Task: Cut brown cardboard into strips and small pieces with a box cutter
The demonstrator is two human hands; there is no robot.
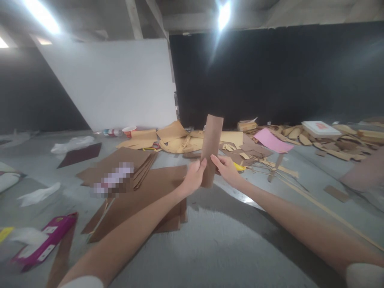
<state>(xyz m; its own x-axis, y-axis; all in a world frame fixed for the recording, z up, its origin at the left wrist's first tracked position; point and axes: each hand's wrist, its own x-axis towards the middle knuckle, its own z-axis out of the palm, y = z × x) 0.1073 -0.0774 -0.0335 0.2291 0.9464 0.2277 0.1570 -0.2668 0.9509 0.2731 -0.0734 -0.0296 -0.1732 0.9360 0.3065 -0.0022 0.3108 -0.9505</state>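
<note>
A narrow strip of brown cardboard point(211, 138) stands nearly upright in front of me, slightly curved along its length. My left hand point(194, 176) grips its left edge, thumb on the near face. On the opposite edge, my right hand point(225, 168) pinches the strip with the thumb on the near face too; the fingers behind are mostly hidden. Just past my right hand lies a yellow object point(239, 167), partly covered, whose kind I cannot make out. Large brown cardboard sheets point(162, 188) lie on the grey surface below and left of my left hand.
A purple box point(49, 240) lies at the lower left. Tan cut pieces point(139, 138), a pink sheet point(273, 141) and a white box point(321, 129) lie along the back. Thin strips point(330, 204) stretch to the right. White and black panels point(120, 84) stand behind.
</note>
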